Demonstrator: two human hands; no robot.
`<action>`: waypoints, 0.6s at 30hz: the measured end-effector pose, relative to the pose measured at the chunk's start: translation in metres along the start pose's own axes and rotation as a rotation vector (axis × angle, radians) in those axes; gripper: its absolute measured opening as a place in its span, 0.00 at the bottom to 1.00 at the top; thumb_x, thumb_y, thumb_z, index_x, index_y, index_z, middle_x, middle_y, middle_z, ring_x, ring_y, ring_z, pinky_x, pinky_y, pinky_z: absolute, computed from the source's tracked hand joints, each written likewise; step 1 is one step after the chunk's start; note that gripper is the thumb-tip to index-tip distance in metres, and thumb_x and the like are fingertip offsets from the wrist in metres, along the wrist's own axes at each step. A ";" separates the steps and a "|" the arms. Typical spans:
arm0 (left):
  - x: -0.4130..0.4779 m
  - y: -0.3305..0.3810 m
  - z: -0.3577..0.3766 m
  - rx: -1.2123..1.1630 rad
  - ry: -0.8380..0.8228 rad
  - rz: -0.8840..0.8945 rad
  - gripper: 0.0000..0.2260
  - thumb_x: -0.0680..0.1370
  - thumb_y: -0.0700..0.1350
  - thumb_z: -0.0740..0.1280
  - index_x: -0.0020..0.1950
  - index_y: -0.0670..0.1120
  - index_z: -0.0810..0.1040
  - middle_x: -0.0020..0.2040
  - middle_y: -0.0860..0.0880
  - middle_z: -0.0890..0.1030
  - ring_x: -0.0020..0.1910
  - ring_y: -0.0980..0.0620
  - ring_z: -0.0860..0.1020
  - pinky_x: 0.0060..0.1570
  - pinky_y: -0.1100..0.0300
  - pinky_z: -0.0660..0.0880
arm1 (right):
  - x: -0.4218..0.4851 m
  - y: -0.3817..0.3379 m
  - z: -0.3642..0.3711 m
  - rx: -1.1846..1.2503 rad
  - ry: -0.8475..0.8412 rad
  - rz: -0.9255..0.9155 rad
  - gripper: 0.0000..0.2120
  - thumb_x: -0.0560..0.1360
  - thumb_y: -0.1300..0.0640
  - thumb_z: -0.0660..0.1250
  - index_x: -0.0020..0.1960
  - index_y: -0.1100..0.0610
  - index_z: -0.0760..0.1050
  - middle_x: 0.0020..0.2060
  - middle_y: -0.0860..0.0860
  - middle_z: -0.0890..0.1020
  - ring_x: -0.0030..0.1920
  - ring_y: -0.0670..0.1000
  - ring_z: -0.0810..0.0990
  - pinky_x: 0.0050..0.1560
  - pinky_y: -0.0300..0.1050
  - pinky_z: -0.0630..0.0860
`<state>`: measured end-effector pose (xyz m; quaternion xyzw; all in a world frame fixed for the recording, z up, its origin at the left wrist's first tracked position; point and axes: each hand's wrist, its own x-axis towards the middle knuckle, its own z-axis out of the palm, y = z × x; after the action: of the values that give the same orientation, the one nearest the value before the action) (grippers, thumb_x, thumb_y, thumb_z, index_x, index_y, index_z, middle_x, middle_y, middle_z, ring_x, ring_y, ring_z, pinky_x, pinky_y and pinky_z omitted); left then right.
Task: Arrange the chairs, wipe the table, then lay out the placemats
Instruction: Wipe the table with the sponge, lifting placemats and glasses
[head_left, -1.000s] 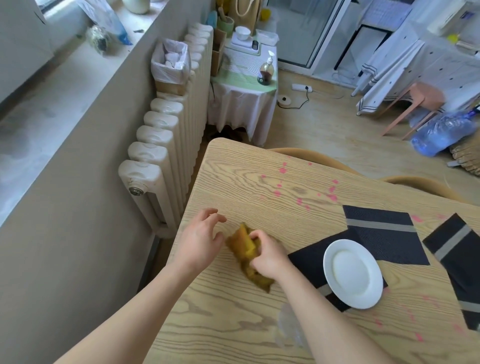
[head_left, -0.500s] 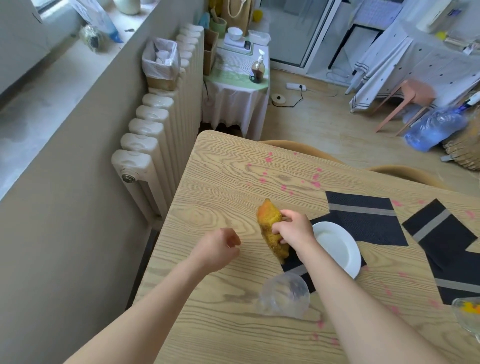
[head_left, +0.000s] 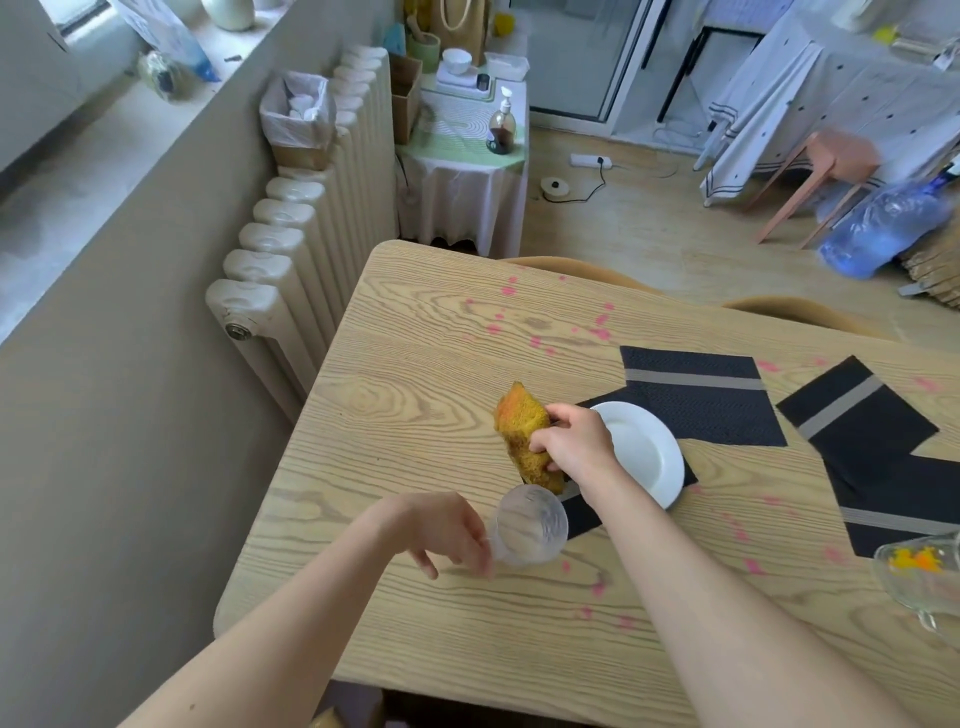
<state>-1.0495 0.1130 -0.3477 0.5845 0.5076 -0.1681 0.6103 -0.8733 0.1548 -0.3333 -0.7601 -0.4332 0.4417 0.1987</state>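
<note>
Head view: a wooden table with pink spots, seen from above, a white plate lying on it.
Right hand: just left of the plate, fingers curled and pinching a bunched yellow cloth over the table top.
Left hand: nearer than the plate, fingers loosely spread and pointing down beside a clear glass; whether they touch it cannot be told.
Placemats: black with grey stripes, lying crooked and overlapping, under and right of the plate.
Chairs: 2 tan backs at the table's far edge, beyond the plate.
</note>
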 end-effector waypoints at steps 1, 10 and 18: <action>-0.001 0.001 0.001 -0.053 -0.022 0.004 0.03 0.71 0.44 0.72 0.40 0.51 0.80 0.40 0.54 0.79 0.45 0.58 0.76 0.50 0.55 0.79 | -0.001 0.001 -0.002 0.004 0.000 -0.002 0.18 0.64 0.63 0.70 0.49 0.45 0.79 0.39 0.45 0.82 0.45 0.53 0.81 0.51 0.54 0.81; -0.015 -0.021 -0.021 -0.452 0.316 0.151 0.01 0.73 0.37 0.71 0.42 0.40 0.80 0.43 0.43 0.80 0.44 0.49 0.79 0.54 0.55 0.78 | 0.000 -0.006 -0.011 0.021 0.119 -0.069 0.16 0.65 0.62 0.68 0.51 0.48 0.80 0.35 0.43 0.81 0.40 0.51 0.80 0.42 0.50 0.80; -0.010 -0.050 -0.065 -0.622 0.770 0.112 0.07 0.77 0.43 0.68 0.40 0.43 0.75 0.38 0.46 0.76 0.40 0.48 0.76 0.51 0.50 0.76 | 0.005 -0.030 0.023 -0.085 0.109 -0.122 0.11 0.66 0.63 0.67 0.38 0.45 0.76 0.36 0.47 0.82 0.41 0.53 0.79 0.43 0.51 0.77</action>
<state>-1.1207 0.1536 -0.3540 0.4207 0.6898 0.2525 0.5324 -0.9062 0.1729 -0.3275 -0.7630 -0.4858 0.3677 0.2162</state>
